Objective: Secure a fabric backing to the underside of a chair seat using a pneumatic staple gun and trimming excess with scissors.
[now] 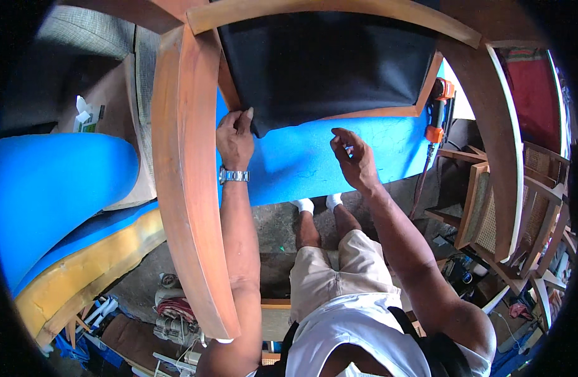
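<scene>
A black cloth (333,69) covers the inside of a wooden chair frame (187,163) in front of me. Its near edge hangs loose and wavy over a lower wooden rail (389,113). My left hand (235,139), with a metal watch at the wrist, is closed at the cloth's near left corner, thumb and fingers pinched at its edge. Apart from the cloth, my right hand (356,160) hovers over the blue surface (295,157). Its fingers are loosely curled with a gap between them, and I see nothing held there.
An orange and black power tool (437,107) with a hose lies at the blue surface's right end. Caned chair frames (490,207) are piled at right. A blue padded piece (62,182) and yellow foam (94,270) stand at left. Cluttered tools lie on the floor.
</scene>
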A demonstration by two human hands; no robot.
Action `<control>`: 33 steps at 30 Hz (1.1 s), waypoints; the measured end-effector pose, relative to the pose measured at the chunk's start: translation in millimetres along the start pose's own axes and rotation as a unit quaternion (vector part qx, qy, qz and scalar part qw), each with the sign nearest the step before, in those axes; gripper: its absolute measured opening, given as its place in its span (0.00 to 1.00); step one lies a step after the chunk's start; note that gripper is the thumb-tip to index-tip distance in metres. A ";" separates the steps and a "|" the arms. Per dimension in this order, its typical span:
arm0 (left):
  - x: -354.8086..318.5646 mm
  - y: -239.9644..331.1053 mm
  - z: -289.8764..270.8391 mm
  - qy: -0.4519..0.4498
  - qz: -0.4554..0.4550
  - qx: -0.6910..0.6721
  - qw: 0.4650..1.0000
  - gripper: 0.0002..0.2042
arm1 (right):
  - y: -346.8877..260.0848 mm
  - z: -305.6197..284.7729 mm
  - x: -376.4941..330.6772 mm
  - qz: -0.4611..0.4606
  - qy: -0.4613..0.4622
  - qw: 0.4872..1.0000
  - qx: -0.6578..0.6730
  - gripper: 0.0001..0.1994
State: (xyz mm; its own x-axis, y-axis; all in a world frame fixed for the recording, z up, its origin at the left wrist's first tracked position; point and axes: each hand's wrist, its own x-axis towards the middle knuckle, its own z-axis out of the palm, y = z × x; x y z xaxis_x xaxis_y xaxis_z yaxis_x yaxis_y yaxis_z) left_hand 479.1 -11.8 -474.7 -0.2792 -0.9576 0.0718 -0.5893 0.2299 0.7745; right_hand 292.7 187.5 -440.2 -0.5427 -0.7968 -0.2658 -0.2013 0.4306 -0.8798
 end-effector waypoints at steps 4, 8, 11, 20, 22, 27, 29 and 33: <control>-0.4 13.1 -4.2 -0.070 -0.065 -0.053 0.994 0.13 | -1.9 -22.6 -6.6 0.059 -0.017 0.996 0.071 0.15; 4.3 45.6 -15.5 -0.141 -0.220 -0.045 0.964 0.12 | -19.9 -38.8 5.4 0.162 -0.070 0.960 0.217 0.18; 0.2 77.4 -10.4 -0.099 -0.226 -0.048 0.968 0.13 | -27.7 -47.2 10.4 0.157 -0.067 0.959 0.227 0.18; -11.5 49.7 2.5 -0.096 -0.299 -0.279 0.907 0.10 | -39.6 -63.5 1.6 0.176 -0.046 0.959 0.216 0.19; -6.8 44.4 -2.6 -0.116 -0.288 -0.317 0.896 0.09 | -37.6 -70.3 3.5 0.191 -0.044 0.953 0.231 0.19; -16.8 32.4 -19.1 -0.160 -0.201 -0.300 0.919 0.10 | -25.1 -66.8 20.5 0.344 -0.109 0.791 0.495 0.18; -22.6 26.2 -17.1 -0.126 -0.052 -0.214 0.967 0.13 | 13.7 -57.0 41.5 0.289 -0.140 0.741 0.590 0.18; -24.0 34.2 -6.2 -0.068 -0.075 -0.046 0.994 0.16 | 18.8 -45.1 58.6 0.147 -0.074 0.678 0.716 0.17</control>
State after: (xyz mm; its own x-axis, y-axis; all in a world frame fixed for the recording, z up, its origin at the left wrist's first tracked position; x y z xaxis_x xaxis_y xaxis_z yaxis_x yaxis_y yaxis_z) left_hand 470.3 17.9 -446.1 -0.2966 -0.9461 -0.1298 -0.5620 0.0630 0.8247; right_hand 220.3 168.1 -454.6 -0.2781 -0.8453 -0.4562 0.9543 -0.1891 -0.2314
